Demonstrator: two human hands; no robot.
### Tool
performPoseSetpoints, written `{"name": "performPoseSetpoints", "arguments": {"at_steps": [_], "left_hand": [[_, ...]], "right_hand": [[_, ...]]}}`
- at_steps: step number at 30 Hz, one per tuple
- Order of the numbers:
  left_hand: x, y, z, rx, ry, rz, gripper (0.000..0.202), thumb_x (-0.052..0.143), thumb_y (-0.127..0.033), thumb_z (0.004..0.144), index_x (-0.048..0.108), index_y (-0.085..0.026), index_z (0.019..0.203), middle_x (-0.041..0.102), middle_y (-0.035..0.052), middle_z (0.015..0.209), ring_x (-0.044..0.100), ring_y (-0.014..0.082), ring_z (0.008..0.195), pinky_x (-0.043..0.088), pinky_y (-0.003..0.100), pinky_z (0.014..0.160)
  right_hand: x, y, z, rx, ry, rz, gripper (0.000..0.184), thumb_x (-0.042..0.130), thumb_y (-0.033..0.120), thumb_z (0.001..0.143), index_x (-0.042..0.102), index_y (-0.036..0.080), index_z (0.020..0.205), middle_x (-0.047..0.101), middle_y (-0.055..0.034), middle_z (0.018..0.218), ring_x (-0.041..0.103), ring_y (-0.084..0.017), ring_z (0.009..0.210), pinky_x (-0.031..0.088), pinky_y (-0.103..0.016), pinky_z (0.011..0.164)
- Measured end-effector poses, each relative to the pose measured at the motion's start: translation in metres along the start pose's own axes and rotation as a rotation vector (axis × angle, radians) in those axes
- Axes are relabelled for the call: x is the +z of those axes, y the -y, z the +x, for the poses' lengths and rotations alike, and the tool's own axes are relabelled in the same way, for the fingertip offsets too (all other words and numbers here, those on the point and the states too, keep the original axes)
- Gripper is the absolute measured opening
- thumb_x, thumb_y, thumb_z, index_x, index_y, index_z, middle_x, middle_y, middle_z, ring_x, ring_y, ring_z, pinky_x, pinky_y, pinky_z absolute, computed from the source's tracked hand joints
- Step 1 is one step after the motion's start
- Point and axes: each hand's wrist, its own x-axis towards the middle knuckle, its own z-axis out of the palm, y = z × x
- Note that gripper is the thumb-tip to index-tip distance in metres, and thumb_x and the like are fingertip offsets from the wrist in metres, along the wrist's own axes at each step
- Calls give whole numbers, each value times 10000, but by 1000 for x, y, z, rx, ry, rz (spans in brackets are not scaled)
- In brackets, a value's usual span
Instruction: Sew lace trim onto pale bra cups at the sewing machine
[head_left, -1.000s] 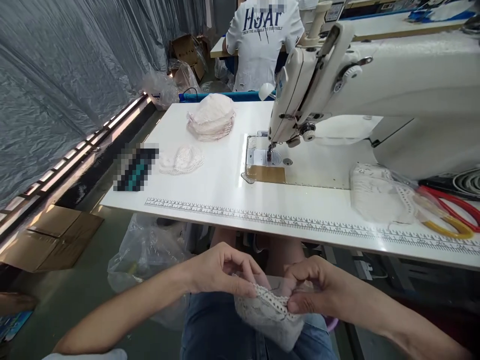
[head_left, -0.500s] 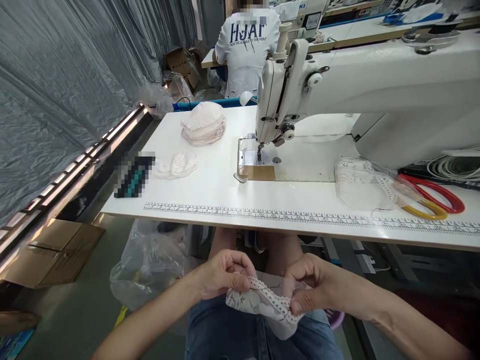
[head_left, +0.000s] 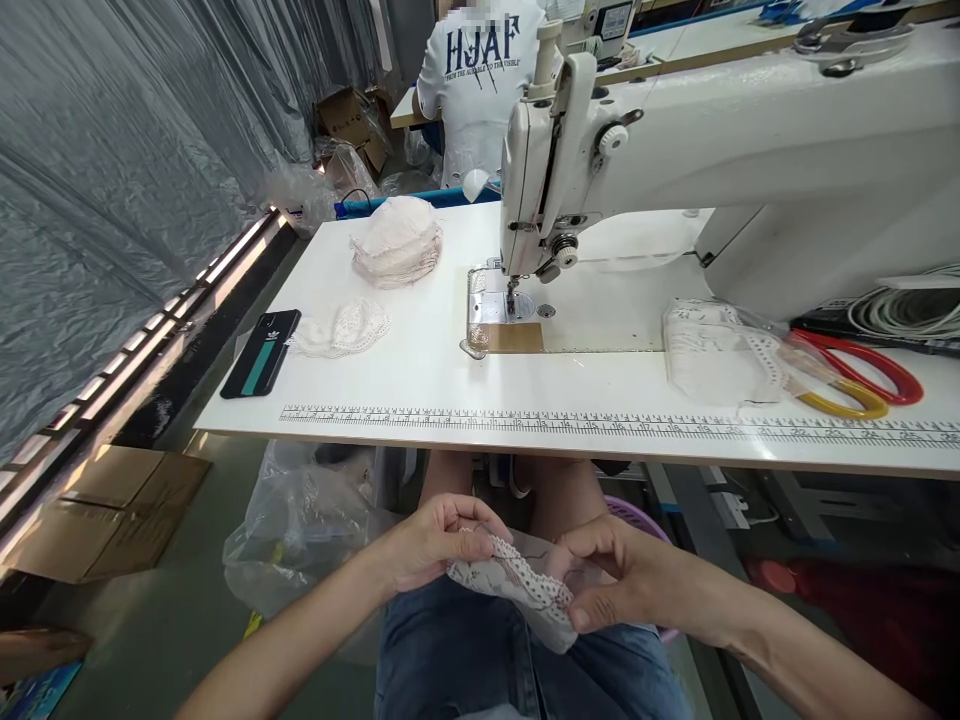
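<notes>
A white lace-trimmed piece of sheer fabric (head_left: pixel 517 580) is stretched between my hands, above my lap and below the table edge. My left hand (head_left: pixel 442 545) pinches its left end between thumb and fingers. At its right end, my right hand (head_left: pixel 611 575) grips the lace edge, thumb on top, with some fingers behind the sheer part. The scalloped lace border runs diagonally from one hand to the other. On the table beyond stands a white sewing machine (head_left: pixel 536 190), its presser foot (head_left: pixel 513 297) over the metal plate.
A stack of pale fabric pieces (head_left: pixel 397 242), a loose lace piece (head_left: pixel 349 328) and a phone (head_left: pixel 261 353) lie on the left of the table (head_left: pixel 390 385). At right are lace pieces (head_left: pixel 716 352) and red-and-yellow-handled scissors (head_left: pixel 862 375). A person (head_left: pixel 480 90) sits ahead.
Both hands still hold the lace fabric, which has shifted slightly up and left in view. The whole scene has shifted a little too, as the head view moved.
</notes>
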Motion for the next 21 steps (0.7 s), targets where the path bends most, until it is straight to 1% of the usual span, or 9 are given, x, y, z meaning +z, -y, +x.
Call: {"name": "performPoseSetpoints", "arguments": {"at_steps": [5, 8, 13, 15, 18, 20, 21], "left_hand": [[-1, 1, -1, 6, -22, 30, 374, 874, -316, 527, 659, -90, 735, 682, 29, 665, 610, 86, 572, 462, 175, 575], [-3, 4, -1, 0, -4, 51, 394, 862, -359, 541, 602, -102, 689, 656, 15, 638, 591, 85, 583, 440, 180, 581], [-6, 12, -1, 8, 55, 38, 414, 840, -395, 572, 559, -112, 679, 557, -39, 545, 479, 36, 496, 350, 139, 491], [-6, 14, -1, -3, 71, 14, 411, 841, -391, 573, 572, -113, 710, 555, -40, 546, 473, 36, 480, 345, 137, 473], [-5, 14, -1, -38, 82, -22, 421, 846, -380, 573, 611, -117, 803, 600, -17, 583, 508, 55, 476, 368, 150, 473], [-3, 13, -2, -53, 102, -32, 457, 842, -379, 582, 642, -119, 900, 623, -4, 611, 539, 72, 498, 401, 168, 507], [-3, 14, -1, -56, 110, -34, 502, 850, -374, 567, 651, -122, 952, 642, 9, 653, 567, 86, 542, 427, 183, 547]], "right_hand": [[4, -9, 4, -32, -33, -46, 250, 806, 342, 646, 722, 145, 776, 619, 18, 685, 536, -102, 643, 411, -198, 607], [6, -14, 7, -68, -63, -103, 222, 793, 353, 666, 724, 155, 739, 603, 20, 713, 542, -113, 683, 415, -202, 630], [3, -17, 7, -65, -39, -174, 226, 750, 379, 722, 732, 159, 772, 589, 10, 732, 537, -124, 692, 396, -214, 623], [2, -15, 5, -69, -24, -185, 218, 747, 372, 727, 732, 158, 763, 580, 10, 731, 525, -123, 691, 385, -216, 623], [1, -11, 2, -74, -11, -181, 195, 753, 359, 723, 738, 166, 752, 590, 9, 742, 531, -128, 711, 382, -222, 651], [-1, -12, 0, -70, -13, -155, 195, 767, 366, 704, 738, 176, 734, 593, 8, 746, 539, -134, 722, 388, -229, 663], [-3, -13, -1, -73, -23, -137, 203, 775, 374, 691, 733, 178, 721, 586, 8, 740, 538, -135, 719, 391, -233, 662]]}}
